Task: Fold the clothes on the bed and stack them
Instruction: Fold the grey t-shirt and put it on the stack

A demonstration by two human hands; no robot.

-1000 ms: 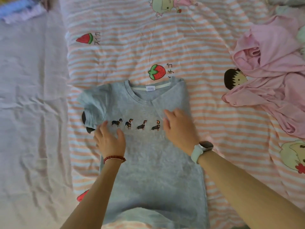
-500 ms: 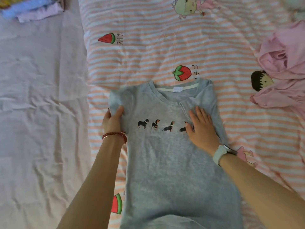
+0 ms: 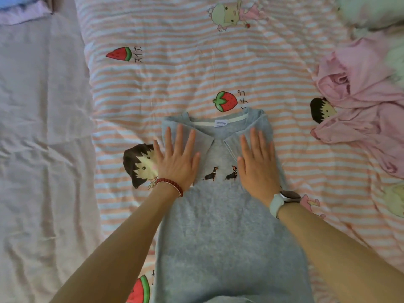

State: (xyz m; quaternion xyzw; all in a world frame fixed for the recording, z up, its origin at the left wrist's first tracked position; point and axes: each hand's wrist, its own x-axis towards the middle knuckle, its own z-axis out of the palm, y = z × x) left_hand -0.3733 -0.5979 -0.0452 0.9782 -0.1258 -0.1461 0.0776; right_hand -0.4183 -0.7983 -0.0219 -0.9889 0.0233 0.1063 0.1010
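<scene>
My left hand (image 3: 175, 159) lies flat on the grey T-shirt (image 3: 218, 226), fingers straight and spread, palm down on the left sleeve, which is folded in over the chest. My little finger and the hand's outer edge hang off the shirt onto the striped duvet (image 3: 164, 84), next to a printed cartoon face (image 3: 140, 165). My right hand (image 3: 258, 162) does the same on the other side: flat, fingers straight and a bit apart, pressing the right sleeve, also folded inward. Neither hand grips anything.

The shirt lies front up in the middle of the duvet, collar away from me, white neck label (image 3: 221, 123) showing. Two small dachshund prints (image 3: 220, 173) sit between my hands; any others are covered. The hem runs out of view at the bottom edge.

Red bead bracelet (image 3: 169, 185) on my left wrist, white smartwatch (image 3: 284, 200) on my right.

To the right, well apart from the shirt, a crumpled pink garment (image 3: 360, 110) lies unfolded on the duvet. Strawberry print (image 3: 225, 101) just beyond the collar, watermelon print (image 3: 119, 54) further up left. Far top-left corner: a bit of folded blue and lilac cloth (image 3: 19, 12), too cropped to tell what it is. Left of the duvet, a wrinkled pale sheet (image 3: 39, 149).
</scene>
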